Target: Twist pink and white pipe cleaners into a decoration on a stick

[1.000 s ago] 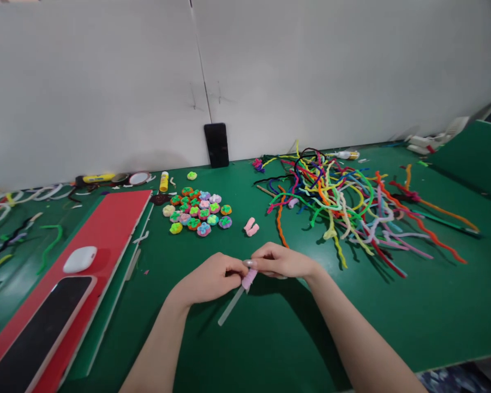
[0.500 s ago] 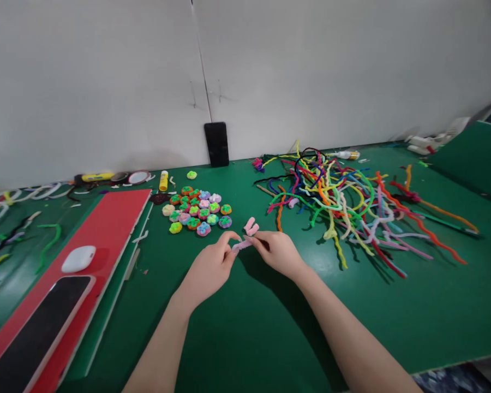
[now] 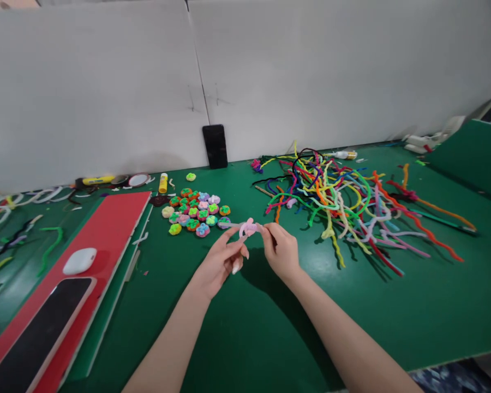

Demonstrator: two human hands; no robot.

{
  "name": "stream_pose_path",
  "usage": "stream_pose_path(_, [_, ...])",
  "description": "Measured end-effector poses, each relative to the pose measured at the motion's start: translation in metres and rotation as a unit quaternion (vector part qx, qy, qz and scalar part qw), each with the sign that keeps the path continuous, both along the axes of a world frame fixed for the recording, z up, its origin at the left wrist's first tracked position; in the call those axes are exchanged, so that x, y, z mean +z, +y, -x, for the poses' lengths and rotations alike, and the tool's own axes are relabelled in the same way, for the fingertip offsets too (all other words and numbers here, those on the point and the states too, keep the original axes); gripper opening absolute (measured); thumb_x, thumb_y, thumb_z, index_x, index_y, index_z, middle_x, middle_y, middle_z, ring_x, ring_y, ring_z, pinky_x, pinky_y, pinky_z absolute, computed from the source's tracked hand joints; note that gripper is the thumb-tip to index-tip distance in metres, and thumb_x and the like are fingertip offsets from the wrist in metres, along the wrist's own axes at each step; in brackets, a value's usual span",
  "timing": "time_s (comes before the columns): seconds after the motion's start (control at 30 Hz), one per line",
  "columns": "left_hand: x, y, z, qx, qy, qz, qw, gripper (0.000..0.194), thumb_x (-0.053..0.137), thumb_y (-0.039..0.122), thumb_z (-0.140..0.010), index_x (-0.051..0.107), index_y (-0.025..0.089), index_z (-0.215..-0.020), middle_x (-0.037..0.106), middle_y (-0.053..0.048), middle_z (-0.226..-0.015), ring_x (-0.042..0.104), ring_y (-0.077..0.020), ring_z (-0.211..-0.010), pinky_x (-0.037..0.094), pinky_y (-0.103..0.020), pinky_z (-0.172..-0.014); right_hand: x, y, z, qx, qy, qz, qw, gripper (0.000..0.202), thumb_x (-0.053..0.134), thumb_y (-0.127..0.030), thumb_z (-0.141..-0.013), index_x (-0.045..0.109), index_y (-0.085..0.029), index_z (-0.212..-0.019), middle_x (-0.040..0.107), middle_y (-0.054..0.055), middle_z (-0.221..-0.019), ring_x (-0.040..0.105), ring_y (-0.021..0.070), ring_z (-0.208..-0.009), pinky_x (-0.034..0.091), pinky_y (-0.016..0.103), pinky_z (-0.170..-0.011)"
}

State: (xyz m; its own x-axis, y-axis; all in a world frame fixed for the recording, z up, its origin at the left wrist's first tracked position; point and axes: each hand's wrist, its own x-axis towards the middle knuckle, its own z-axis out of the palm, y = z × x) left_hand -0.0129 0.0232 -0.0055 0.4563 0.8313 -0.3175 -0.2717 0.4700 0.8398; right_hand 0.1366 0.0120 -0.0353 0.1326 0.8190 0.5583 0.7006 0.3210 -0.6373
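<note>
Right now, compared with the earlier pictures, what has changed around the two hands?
Since the first picture, the left hand and right hand have moved forward, away from the person, carrying the lilac piece. The translucent stick, which pointed back toward the person, now points left. The pink piece overlaps them in view; whether it was picked up is unclear. The flower cluster and upright phone stayed put.

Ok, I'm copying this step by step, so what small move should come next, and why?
Probably a gentle pull with the right hand on the pale pink piece: it looks loosely looped, and the left hand has fingertips at the loop to steady it.
</note>
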Motion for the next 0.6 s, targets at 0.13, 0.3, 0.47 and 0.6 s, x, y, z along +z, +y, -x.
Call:
stream_pose_path(0.13, [-0.0048, 0.0035, 0.0042, -0.060, -0.025, 0.005, 0.998, 0.037, 0.057, 0.027, -0.076, 0.042, 0.020, -0.109, 0.050, 0.006, -0.054, 0.033, -0.0008, -0.036, 0.023, -0.014, -0.038, 0.0069, -0.0020, 0.0016, 0.025, 0.058, 0.056, 0.996, 0.028, 0.035, -0.030, -0.087, 0.052, -0.018, -0.070, 0.048, 0.001, -0.058, 0.043, 0.0115, -0.052, 0.032, 0.022, -0.052])
stream_pose_path(0.3, [0.0015, 0.0024, 0.0063, -0.101, 0.044, -0.043, 0.993, 0.041, 0.055, 0.029, -0.077, 0.037, 0.021, -0.113, 0.050, 0.006, -0.053, 0.033, -0.0018, -0.037, 0.021, -0.014, -0.037, 0.0094, -0.0033, 0.0035, 0.073, 0.138, 0.105, 0.982, 0.035, 0.034, -0.039, -0.087, 0.042, -0.019, -0.060, 0.038, -0.002, -0.051, 0.036, 0.0101, -0.048, 0.031, 0.023, -0.049])
stream_pose_path(0.47, [0.0042, 0.0017, 0.0065, -0.123, 0.077, -0.089, 0.985, 0.031, 0.049, 0.027, -0.080, 0.039, 0.018, -0.108, 0.052, 0.005, -0.055, 0.031, -0.0012, -0.035, 0.017, -0.015, -0.035, 0.0067, -0.0021, 0.0071, 0.133, 0.274, 0.176, 0.936, 0.037, 0.035, -0.047, -0.085, 0.041, -0.019, -0.061, 0.030, -0.006, -0.046, 0.030, 0.0071, -0.039, 0.025, 0.021, -0.039])
stream_pose_path(0.6, [0.0034, 0.0031, 0.0074, -0.108, 0.121, -0.136, 0.977, 0.023, 0.048, 0.027, -0.079, 0.041, 0.016, -0.098, 0.053, 0.004, -0.056, 0.034, -0.0021, -0.036, 0.021, -0.016, -0.037, 0.0090, 0.0005, 0.0087, 0.188, 0.370, 0.227, 0.881, 0.038, 0.039, -0.051, -0.082, 0.038, -0.020, -0.060, 0.024, -0.009, -0.044, 0.027, 0.0047, -0.032, 0.021, 0.019, -0.031])
